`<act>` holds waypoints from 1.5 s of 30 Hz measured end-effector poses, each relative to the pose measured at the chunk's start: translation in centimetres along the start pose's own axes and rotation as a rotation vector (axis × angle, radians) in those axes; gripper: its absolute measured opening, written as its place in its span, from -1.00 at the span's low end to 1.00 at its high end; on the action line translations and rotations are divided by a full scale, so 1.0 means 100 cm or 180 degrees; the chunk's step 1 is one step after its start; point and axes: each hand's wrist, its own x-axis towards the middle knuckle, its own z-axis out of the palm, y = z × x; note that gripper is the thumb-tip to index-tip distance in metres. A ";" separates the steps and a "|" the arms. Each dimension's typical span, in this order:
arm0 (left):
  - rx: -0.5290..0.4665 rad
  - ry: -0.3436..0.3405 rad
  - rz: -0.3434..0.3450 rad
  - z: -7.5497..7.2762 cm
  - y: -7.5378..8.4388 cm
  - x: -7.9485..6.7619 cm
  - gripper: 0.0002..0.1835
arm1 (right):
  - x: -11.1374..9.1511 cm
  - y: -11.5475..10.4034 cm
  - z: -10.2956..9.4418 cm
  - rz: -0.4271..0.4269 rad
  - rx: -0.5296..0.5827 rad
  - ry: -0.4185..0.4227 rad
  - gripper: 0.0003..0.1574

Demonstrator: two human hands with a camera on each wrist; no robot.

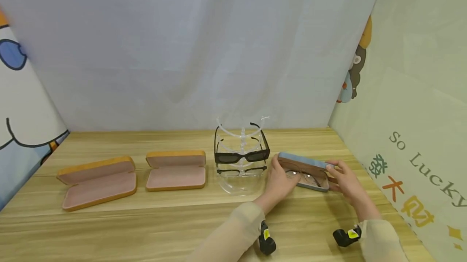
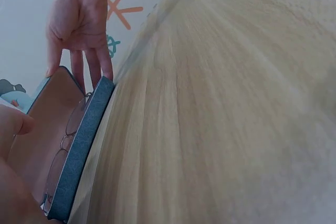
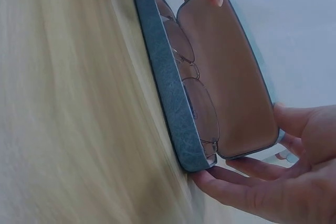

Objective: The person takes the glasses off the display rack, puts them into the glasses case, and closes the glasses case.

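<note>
On the right part of the table, an open blue glasses case (image 1: 305, 160) with a brownish-pink lining holds a pair of thin wire-framed glasses (image 3: 203, 106), lenses up. My left hand (image 1: 280, 183) grips the case's left end, its thumb over the inside of the lid. At the other end my right hand (image 1: 346, 181) holds it, thumb on the lid's edge and fingers around the end of the base, as the right wrist view shows. The lid stands raised, tilted back. Folded temples are mostly hidden behind the lenses.
Left of the case, a clear display stand (image 1: 238, 191) carries black sunglasses (image 1: 233, 157) above dark half-rimmed glasses (image 1: 241, 171). Farther left, two orange cases, one in the middle (image 1: 176, 177) and one at the left (image 1: 100, 189), lie open. Cloth walls enclose the table's back and sides.
</note>
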 end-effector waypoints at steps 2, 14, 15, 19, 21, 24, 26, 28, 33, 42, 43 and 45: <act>-0.0019 0.0021 0.0001 0.000 0.000 0.002 -0.08 | 0.000 0.001 0.000 -0.0027 0.0010 -0.0001 -0.33; 0.0294 0.0754 -0.0135 0.000 0.009 0.013 -0.52 | 0.001 0.007 0.005 -0.0087 -0.0072 0.0062 -0.36; 0.0303 0.0758 -0.0138 0.000 0.008 0.013 -0.52 | 0.001 0.007 0.005 -0.0099 -0.0065 0.0077 -0.36; 0.0245 0.0701 -0.0085 -0.002 0.005 0.013 -0.52 | -0.001 0.008 0.005 -0.0121 -0.0071 0.0119 -0.35; 0.0181 0.0671 -0.0041 -0.003 0.004 0.012 -0.52 | -0.002 0.009 0.005 -0.0126 -0.0080 0.0129 -0.35; 0.0155 0.0687 0.0022 -0.002 0.003 0.009 -0.54 | -0.002 0.010 0.004 -0.0157 -0.0078 0.0114 -0.33; 0.0232 0.0728 0.0055 0.001 0.001 0.006 -0.55 | -0.004 0.011 0.003 -0.0159 -0.0104 0.0120 -0.31; 0.0326 0.0752 0.0108 0.005 -0.002 0.002 -0.54 | -0.006 0.014 0.001 -0.0132 -0.0196 0.0178 -0.30; 0.0390 0.0798 0.0209 0.013 -0.006 -0.006 -0.59 | -0.008 0.023 -0.001 -0.0083 -0.0565 0.0353 -0.34; 0.0426 0.0529 0.0270 0.005 -0.004 -0.016 -0.54 | -0.010 0.016 0.005 -0.0047 -0.1093 0.0540 -0.38; 0.0405 0.0489 0.0275 0.002 -0.003 -0.019 -0.56 | -0.010 0.013 0.007 -0.0045 -0.1186 0.0583 -0.39; 0.0337 0.0397 0.0287 -0.003 0.000 -0.024 -0.60 | -0.012 0.005 0.011 -0.0046 -0.1330 0.0687 -0.40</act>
